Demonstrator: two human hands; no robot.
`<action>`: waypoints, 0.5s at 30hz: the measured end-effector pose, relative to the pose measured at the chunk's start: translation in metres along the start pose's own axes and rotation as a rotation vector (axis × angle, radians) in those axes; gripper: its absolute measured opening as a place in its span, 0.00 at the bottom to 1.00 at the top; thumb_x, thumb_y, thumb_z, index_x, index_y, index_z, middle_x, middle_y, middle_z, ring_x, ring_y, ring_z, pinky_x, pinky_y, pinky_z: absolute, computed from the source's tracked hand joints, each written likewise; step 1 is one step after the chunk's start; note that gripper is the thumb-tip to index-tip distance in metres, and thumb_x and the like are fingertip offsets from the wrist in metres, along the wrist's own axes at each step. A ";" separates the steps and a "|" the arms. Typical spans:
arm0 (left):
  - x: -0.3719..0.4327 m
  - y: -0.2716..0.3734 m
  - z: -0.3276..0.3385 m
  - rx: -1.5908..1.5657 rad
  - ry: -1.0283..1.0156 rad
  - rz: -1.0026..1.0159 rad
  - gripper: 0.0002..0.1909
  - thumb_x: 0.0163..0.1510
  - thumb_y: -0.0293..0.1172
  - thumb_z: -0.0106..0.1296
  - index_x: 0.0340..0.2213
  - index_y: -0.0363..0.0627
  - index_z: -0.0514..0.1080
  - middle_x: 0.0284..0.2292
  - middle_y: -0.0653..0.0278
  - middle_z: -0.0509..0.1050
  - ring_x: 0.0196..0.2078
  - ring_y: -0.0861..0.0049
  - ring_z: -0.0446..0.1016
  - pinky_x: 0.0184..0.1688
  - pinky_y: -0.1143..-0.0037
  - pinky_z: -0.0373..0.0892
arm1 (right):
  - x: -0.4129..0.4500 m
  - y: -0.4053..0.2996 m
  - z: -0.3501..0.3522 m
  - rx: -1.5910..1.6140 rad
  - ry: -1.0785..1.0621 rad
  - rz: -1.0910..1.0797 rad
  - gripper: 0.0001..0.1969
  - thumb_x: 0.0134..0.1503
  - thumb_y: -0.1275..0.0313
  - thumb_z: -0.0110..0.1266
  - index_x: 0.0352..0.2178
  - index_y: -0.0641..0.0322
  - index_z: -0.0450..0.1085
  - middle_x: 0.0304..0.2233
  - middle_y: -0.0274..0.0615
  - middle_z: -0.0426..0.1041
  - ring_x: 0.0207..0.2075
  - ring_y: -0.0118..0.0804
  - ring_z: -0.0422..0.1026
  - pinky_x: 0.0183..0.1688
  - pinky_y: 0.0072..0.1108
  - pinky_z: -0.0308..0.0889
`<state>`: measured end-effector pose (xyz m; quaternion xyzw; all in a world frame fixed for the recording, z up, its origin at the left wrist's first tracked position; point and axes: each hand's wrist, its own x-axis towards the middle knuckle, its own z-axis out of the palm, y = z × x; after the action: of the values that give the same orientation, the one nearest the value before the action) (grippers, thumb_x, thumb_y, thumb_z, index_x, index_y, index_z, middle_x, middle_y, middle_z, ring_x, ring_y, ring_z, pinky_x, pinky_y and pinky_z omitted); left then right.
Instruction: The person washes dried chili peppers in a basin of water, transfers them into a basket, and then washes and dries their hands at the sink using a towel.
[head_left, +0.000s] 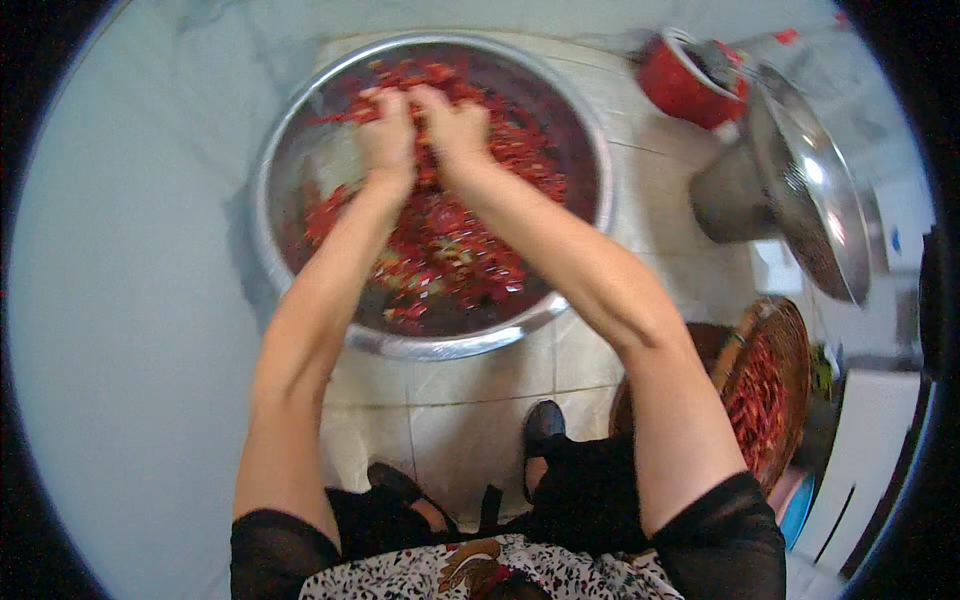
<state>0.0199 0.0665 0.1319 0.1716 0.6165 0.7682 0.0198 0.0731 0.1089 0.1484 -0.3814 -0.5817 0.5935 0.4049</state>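
Observation:
A wide metal basin (442, 346) sits on the tiled floor before me, with a wet-looking mass of cut red chili pieces (465, 247) spread inside it. Pale seeds or bits show among the red near the basin's front. Both my hands are in the far half of the basin, close beside each other and blurred by motion. My left hand (388, 139) touches red pieces at its fingertips. Just to its right, my right hand (455, 131) has its fingers bent down into the chili. Neither hand's fingertips can be made out, so any grip on the pieces is unclear.
At the right lies a large metal bowl (814, 180) tilted on its side, near a red pot (686, 82). A woven basket (799, 352) holding whole red chilies (757, 405) stands by my right arm. A pale wall (135, 300) rises on the left.

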 end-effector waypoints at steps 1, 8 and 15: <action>-0.022 0.032 0.007 0.353 -0.135 -0.195 0.09 0.49 0.34 0.41 0.22 0.43 0.67 0.22 0.72 0.66 0.25 0.84 0.62 0.28 0.76 0.61 | 0.007 0.007 -0.017 0.007 -0.008 0.022 0.18 0.37 0.61 0.56 0.12 0.70 0.68 0.13 0.42 0.69 0.15 0.31 0.66 0.20 0.28 0.62; 0.030 -0.045 -0.029 -0.034 -0.198 -0.065 0.09 0.53 0.31 0.37 0.30 0.41 0.66 0.28 0.70 0.67 0.30 0.82 0.64 0.35 0.77 0.62 | -0.003 0.004 0.013 0.101 -0.034 0.082 0.14 0.41 0.66 0.54 0.26 0.69 0.69 0.24 0.44 0.72 0.26 0.33 0.70 0.31 0.25 0.64; 0.015 -0.036 -0.021 -0.097 -0.261 -0.039 0.13 0.55 0.36 0.36 0.34 0.41 0.65 0.31 0.66 0.68 0.32 0.79 0.65 0.37 0.77 0.61 | -0.015 -0.007 -0.006 0.098 -0.007 0.068 0.18 0.41 0.62 0.53 0.28 0.68 0.69 0.28 0.47 0.72 0.31 0.39 0.70 0.36 0.27 0.63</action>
<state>-0.0066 0.0593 0.0972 0.2569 0.5740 0.7677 0.1232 0.0843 0.0970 0.1548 -0.3784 -0.5399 0.6361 0.4008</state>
